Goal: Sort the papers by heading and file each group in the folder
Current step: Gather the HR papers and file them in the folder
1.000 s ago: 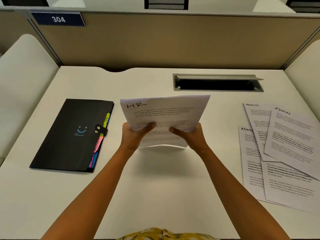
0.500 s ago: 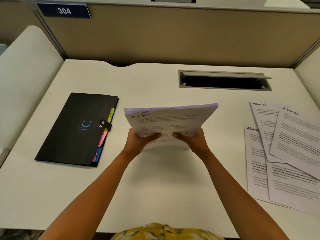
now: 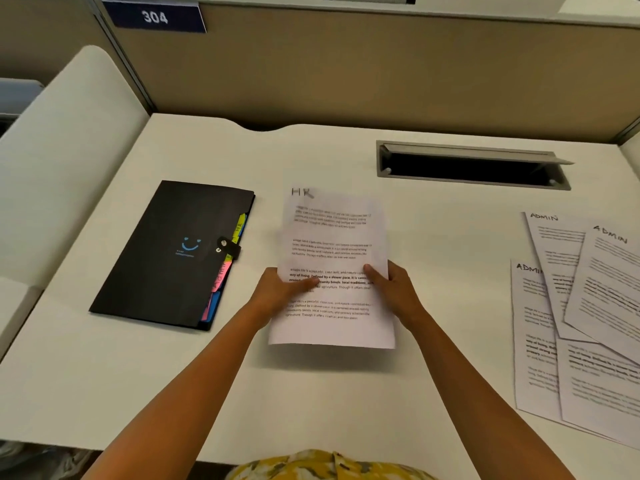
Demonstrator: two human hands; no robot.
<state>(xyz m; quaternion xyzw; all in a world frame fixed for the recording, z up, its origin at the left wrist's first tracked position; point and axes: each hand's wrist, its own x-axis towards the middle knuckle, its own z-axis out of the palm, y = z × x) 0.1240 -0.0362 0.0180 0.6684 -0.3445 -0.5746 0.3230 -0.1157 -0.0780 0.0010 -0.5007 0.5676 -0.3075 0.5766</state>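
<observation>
A handwritten "HR" heads the top sheet of the HR stack (image 3: 332, 265), above four blocks of printed text too blurred to read. To the right, the ADMIN sheets (image 3: 585, 317) each carry a handwritten "ADMIN" at the top and lie fanned and overlapping on the white bench (image 3: 104, 393). A blue plate (image 3: 154, 17) on the partition reads "304".

The HR stack sits between both hands, near the middle of the bench. The left hand (image 3: 277, 292) is closed on its left edge with the thumb lying over the page; the right hand (image 3: 394, 289) is closed on its right edge, thumb likewise on top. The near end of the stack casts a shadow on the bench.

The black folder (image 3: 166, 251) lies shut just left of the stack, with a blue smile mark, a snap strap and coloured tabs along its right edge; one pink tab seems to read "ADMIN".
</observation>
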